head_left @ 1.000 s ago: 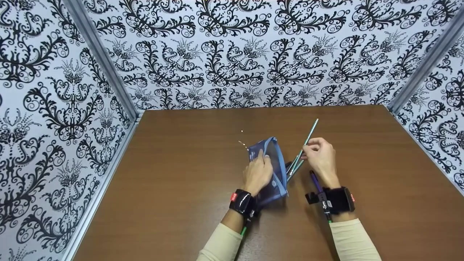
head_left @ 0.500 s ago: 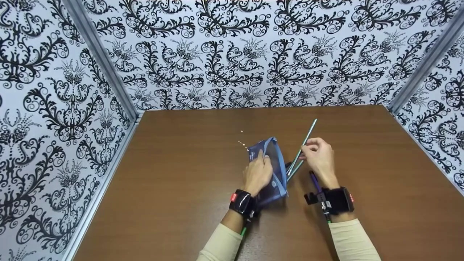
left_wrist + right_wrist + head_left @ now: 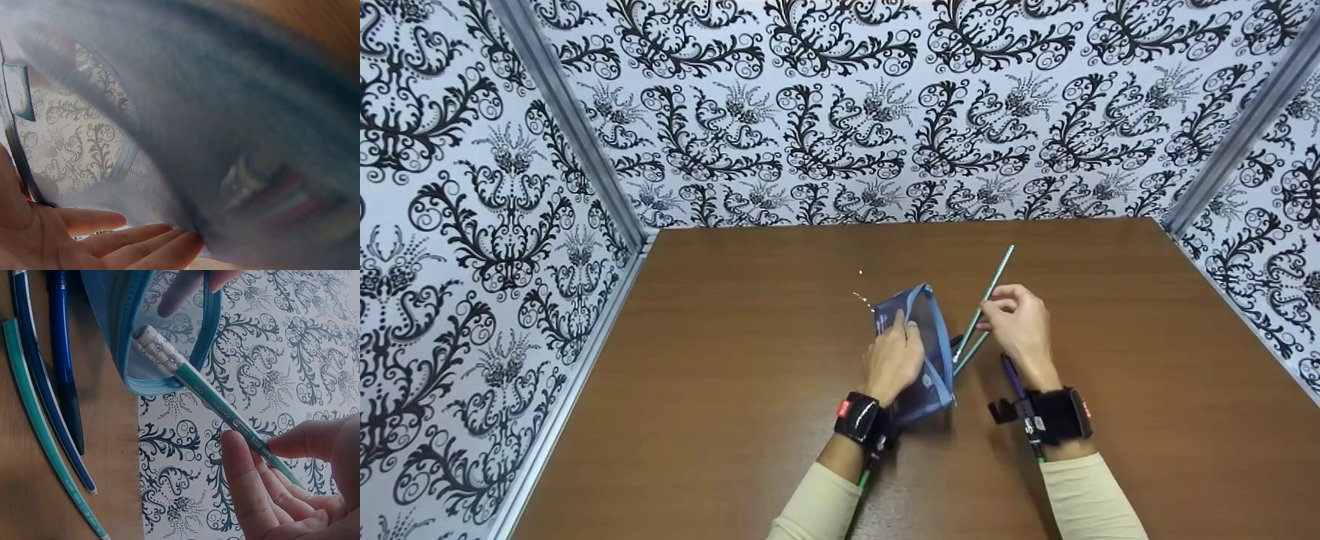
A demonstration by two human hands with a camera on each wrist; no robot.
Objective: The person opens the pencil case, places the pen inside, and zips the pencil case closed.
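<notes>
Likely light, stiff and a little slick, the green pencil (image 3: 222, 413) should steer best pinched mid-length, as the right hand (image 3: 1020, 322) has it: a narrow grip, thumb and fingertips meeting on the shaft, eraser end at the open mouth of the mesh pouch (image 3: 921, 394). That pouch looks limp, so it probably wants holding near its rim, where the left hand (image 3: 894, 360) grips it. Beyond the head view, the right wrist view clearly shows a blue pen (image 3: 62, 354) on the surface (image 3: 109, 495); the left's shows blurred reddish shapes (image 3: 292, 194) through mesh.
</notes>
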